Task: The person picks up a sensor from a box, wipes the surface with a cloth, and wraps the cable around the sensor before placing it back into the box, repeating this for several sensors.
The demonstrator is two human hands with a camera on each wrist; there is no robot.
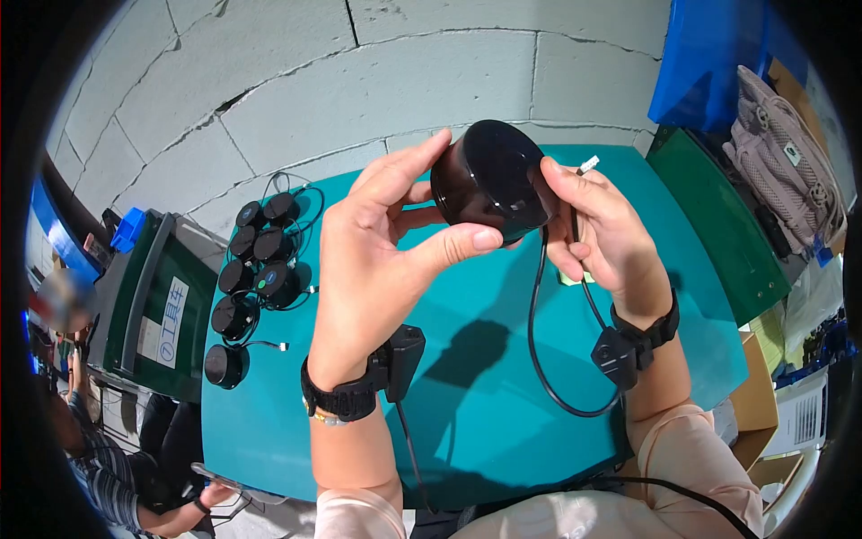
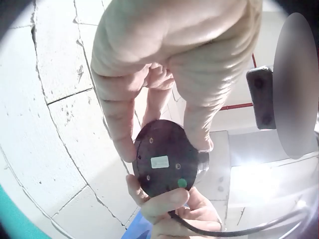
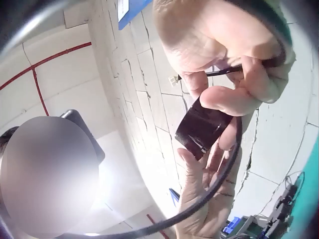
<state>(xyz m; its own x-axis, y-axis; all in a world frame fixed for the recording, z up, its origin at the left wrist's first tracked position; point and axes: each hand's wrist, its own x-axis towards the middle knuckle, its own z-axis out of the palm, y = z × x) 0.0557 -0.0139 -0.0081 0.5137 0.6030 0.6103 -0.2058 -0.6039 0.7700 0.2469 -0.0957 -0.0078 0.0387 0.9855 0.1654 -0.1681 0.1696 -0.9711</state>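
A glossy black puck-shaped device [image 1: 492, 171] is held up over the table between both hands. My left hand [image 1: 373, 238] grips its left side, thumb at the lower edge and fingers around the far side. The right hand [image 1: 603, 220] pinches the opposite edge. From the device a black cable [image 1: 532, 332] loops down and back up through the right hand, its white connector [image 1: 588, 164] sticking out above the thumb. In the left wrist view the flat underside shows a small white label [image 2: 160, 162], a green round sticker [image 2: 182, 183] and several screw holes.
Several similar black devices [image 1: 226, 366] with cables stand in rows on the left of the green table [image 1: 449, 395]. A cracked block wall [image 1: 431, 81] rises behind. At left is a dark green cabinet [image 1: 135, 305] and a seated person; at right, a bag [image 1: 781, 162] and cardboard box [image 1: 756, 395].
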